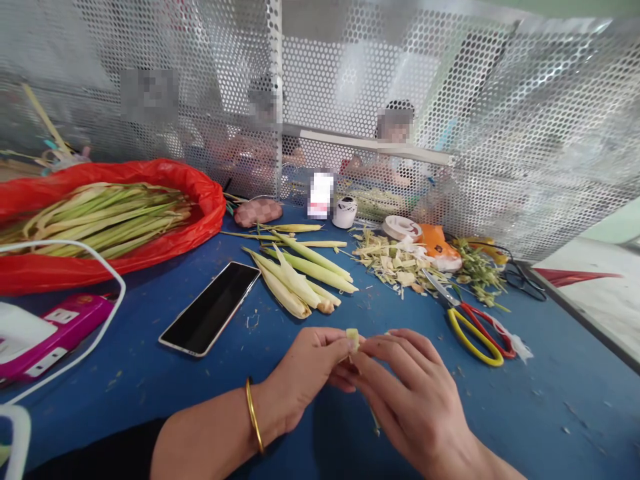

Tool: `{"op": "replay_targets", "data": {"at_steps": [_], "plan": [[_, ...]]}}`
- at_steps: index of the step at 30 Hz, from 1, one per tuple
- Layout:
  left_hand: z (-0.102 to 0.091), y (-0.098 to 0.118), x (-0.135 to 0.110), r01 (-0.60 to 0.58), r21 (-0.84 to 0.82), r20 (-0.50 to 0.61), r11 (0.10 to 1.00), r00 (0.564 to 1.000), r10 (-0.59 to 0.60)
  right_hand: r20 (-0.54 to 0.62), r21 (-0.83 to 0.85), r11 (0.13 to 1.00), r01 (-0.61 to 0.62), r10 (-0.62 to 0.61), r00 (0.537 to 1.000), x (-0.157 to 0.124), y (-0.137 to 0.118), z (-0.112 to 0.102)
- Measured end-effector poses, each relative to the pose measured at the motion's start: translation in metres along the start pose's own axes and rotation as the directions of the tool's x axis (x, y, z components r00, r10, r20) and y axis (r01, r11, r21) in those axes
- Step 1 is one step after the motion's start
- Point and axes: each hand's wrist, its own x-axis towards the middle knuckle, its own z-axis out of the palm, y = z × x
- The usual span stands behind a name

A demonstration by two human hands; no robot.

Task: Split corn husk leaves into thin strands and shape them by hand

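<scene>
My left hand (305, 367), with a gold bangle at its wrist, pinches a small pale yellow-green piece of husk (352, 335) between thumb and fingers. Against the same piece, my right hand (410, 387) has its bent fingers closed in, the tips partly hidden. Below the right fingers a thin strand (375, 424) hangs down. Beyond both hands lies a small pile of pale green husk leaves (315, 270), like corn husk. Scissors (473, 327) with one yellow and one red handle rest open to the right.
A red plastic bag (200, 227) full of long husk leaves stands at left. Nearby are a black-screened phone (213, 310), a magenta power strip (75, 327) and a white cable (117, 287). Husk scraps (385, 260) and a tape roll (400, 227) lie before a perforated metal screen (345, 87); people sit behind it.
</scene>
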Motion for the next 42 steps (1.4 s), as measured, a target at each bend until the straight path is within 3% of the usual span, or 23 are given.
{"op": "replay_targets", "data": {"at_steps": [3, 8, 18, 22, 25, 30, 37, 42], "plan": [[0.001, -0.001, 0.000, -0.025, -0.035, 0.010, 0.999, 1.000, 0.026, 0.030, -0.068, 0.991, 0.114, -0.112, 0.993, -0.003, -0.006, 0.006], [0.000, -0.003, -0.001, -0.040, -0.072, -0.028, 0.997, 0.999, 0.038, 0.127, -0.157, 0.934, 0.321, -0.303, 0.944, -0.007, -0.014, 0.019], [0.001, -0.004, -0.003, 0.006, -0.114, 0.040, 0.993, 0.999, -0.001, 0.025, -0.186, 0.940, 0.287, -0.287, 0.958, -0.012, -0.014, 0.022], [0.000, -0.001, -0.003, 0.046, -0.096, 0.012, 0.994, 0.999, -0.045, -0.039, 0.001, 0.999, 0.045, -0.045, 0.998, -0.006, -0.011, 0.020], [-0.002, 0.001, -0.002, 0.072, -0.100, 0.004, 0.992, 0.997, -0.072, -0.075, 0.125, 0.980, -0.152, 0.163, 0.984, -0.003, -0.009, 0.018], [-0.002, 0.004, -0.002, 0.101, -0.084, 0.006, 0.991, 0.995, -0.101, 0.004, 0.286, 0.861, -0.420, 0.437, 0.899, -0.003, -0.006, 0.014], [-0.003, 0.006, -0.001, 0.100, -0.055, -0.033, 0.993, 0.994, -0.102, 0.161, 0.442, 0.609, -0.658, 0.668, 0.726, -0.004, -0.002, 0.014], [-0.004, 0.005, -0.001, 0.098, -0.056, -0.019, 0.994, 0.995, -0.099, 0.142, 0.439, 0.607, -0.662, 0.681, 0.718, -0.003, -0.002, 0.016]]}}
